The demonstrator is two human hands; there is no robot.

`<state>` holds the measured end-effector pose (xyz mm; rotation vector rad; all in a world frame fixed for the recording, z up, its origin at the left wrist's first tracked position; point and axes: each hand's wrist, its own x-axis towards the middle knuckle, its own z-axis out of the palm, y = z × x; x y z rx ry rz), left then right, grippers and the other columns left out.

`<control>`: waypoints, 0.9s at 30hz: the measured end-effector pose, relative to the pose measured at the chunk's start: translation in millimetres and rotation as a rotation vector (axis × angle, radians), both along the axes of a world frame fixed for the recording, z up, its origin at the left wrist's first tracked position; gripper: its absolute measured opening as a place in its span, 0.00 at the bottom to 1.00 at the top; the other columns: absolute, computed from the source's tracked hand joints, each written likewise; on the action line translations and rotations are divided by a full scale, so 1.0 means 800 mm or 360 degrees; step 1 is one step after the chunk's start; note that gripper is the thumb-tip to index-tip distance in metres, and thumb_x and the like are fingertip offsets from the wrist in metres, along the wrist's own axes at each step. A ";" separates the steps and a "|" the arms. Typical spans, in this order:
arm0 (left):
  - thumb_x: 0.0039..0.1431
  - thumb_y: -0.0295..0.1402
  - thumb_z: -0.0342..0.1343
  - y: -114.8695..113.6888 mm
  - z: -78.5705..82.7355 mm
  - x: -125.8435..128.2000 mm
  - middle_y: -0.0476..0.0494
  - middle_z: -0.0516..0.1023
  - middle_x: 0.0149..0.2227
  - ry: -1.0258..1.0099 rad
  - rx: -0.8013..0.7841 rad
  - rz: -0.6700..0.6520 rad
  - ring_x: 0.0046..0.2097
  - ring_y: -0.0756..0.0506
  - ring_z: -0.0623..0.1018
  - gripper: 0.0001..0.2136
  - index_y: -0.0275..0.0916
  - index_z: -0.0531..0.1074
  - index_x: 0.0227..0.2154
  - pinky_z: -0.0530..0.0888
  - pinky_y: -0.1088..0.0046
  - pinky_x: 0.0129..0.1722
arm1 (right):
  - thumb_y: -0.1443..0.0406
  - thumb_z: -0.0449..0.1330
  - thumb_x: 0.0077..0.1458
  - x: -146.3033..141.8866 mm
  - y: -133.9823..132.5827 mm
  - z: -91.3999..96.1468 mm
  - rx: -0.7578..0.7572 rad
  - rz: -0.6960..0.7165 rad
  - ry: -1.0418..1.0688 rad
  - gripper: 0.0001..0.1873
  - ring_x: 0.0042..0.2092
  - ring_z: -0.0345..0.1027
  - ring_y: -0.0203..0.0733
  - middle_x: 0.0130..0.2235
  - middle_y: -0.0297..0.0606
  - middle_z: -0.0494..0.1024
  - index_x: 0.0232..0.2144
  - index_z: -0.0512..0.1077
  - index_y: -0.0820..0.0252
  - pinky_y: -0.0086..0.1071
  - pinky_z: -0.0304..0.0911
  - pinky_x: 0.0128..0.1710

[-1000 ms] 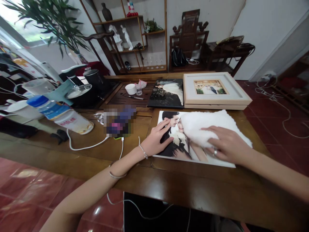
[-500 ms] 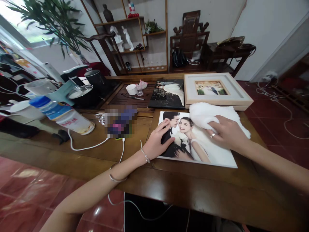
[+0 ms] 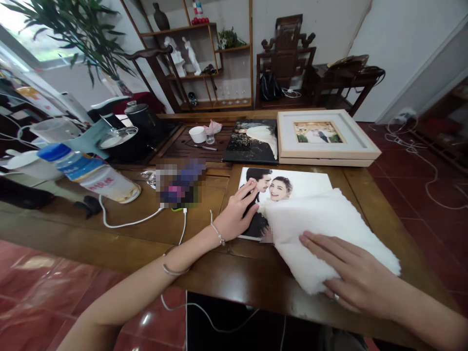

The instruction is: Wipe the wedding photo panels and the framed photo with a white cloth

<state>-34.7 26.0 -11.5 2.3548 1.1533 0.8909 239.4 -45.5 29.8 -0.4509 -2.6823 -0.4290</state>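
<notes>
A wedding photo panel (image 3: 305, 178) lies flat on the wooden table, showing a couple in a dark suit and a white dress. My left hand (image 3: 239, 214) rests on its left side, fingers stretched out and thumb apart. Over the panel's lower right part spreads a fluffy white cloth (image 3: 329, 219), hiding much of the picture and reaching past its right and near edges. My right hand (image 3: 360, 270) grips the cloth near its front edge, fingers pressed on top; what the palm covers is hidden.
Behind the panel lie a dark photo panel (image 3: 252, 141) and a pale wooden picture frame (image 3: 329, 155). To the left stand a blue-capped bottle (image 3: 98, 178), a pot (image 3: 119, 146) and a white cup (image 3: 197, 134). A white cable (image 3: 127, 225) crosses the table by a blurred object.
My right hand has moved toward me with the cloth, which is now spread out over the panel's lower right. My left hand stays in place on the panel.
</notes>
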 end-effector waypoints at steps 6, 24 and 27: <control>0.63 0.30 0.46 0.000 0.001 0.000 0.34 0.56 0.63 0.0033 -0.0006 0.0005 0.66 0.39 0.54 0.22 0.39 0.56 0.60 0.59 0.49 0.60 | 0.63 0.53 0.54 0.011 0.053 0.004 0.0034 -0.0117 -0.0033 0.12 0.45 0.70 0.50 0.45 0.48 0.76 0.22 0.71 0.57 0.41 0.71 0.39; 0.64 0.31 0.46 -0.001 0.004 0.001 0.36 0.56 0.64 0.0049 -0.0031 0.0031 0.66 0.40 0.54 0.23 0.40 0.55 0.61 0.58 0.51 0.61 | 0.67 0.53 0.55 0.014 0.063 -0.004 -0.0117 -0.0249 0.0016 0.12 0.48 0.67 0.55 0.48 0.57 0.72 0.22 0.71 0.63 0.46 0.68 0.41; 0.66 0.31 0.42 0.000 0.004 0.001 0.38 0.55 0.64 0.0033 -0.0057 0.0031 0.66 0.41 0.54 0.21 0.40 0.55 0.61 0.58 0.53 0.62 | 0.70 0.52 0.52 0.004 0.015 -0.007 -0.0231 -0.0132 0.0111 0.14 0.54 0.63 0.57 0.50 0.58 0.72 0.17 0.69 0.62 0.48 0.68 0.44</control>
